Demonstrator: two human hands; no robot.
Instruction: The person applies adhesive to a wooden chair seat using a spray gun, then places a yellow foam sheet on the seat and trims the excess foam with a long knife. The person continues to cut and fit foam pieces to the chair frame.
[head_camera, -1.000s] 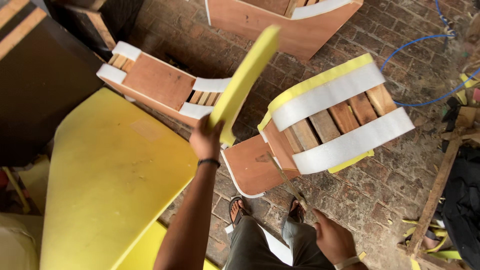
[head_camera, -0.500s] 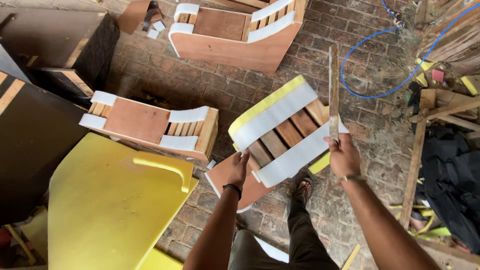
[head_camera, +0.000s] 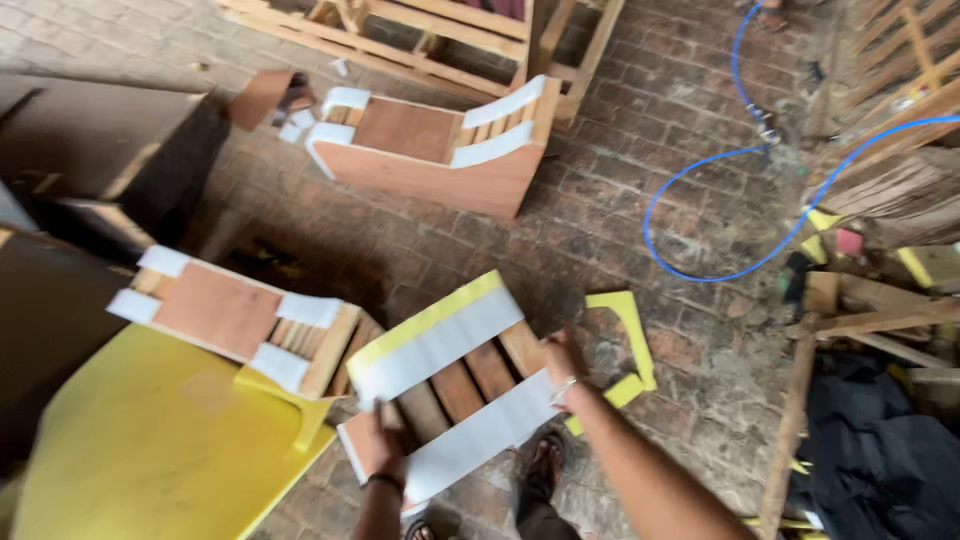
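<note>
The frame (head_camera: 450, 375) stood on the brick floor (head_camera: 600, 230) right at the person's feet, its long axis running from lower left to upper right, with the yellow-edged end tipped up and away toward the upper right. The left hand (head_camera: 385, 440) gripped the lower plywood end, fingers wrapped over its edge; the right hand (head_camera: 560, 365) pressed against the far side rail, fingers curled on the wood, though I could not tell how tightly. It was a curved wooden seat frame: brown slats between plywood sides, two broad white foam bands laid across them, and a strip of yellow foam along the upper edge. Just left of it a second frame (head_camera: 240, 320) of the same kind lay with its corner almost touching, and under that spread a big yellow foam sheet (head_camera: 150, 450), a cut tab curling up near the left hand. A yellow foam offcut (head_camera: 625, 345), bent like an L, lay on the bricks just beside the right hand. Farther off, a third frame (head_camera: 440, 150) sat on its side, well apart, and a blue hose (head_camera: 700, 200) looped across the floor to the right, beside stacked timber (head_camera: 880, 320) and a dark cloth (head_camera: 880, 450).
</note>
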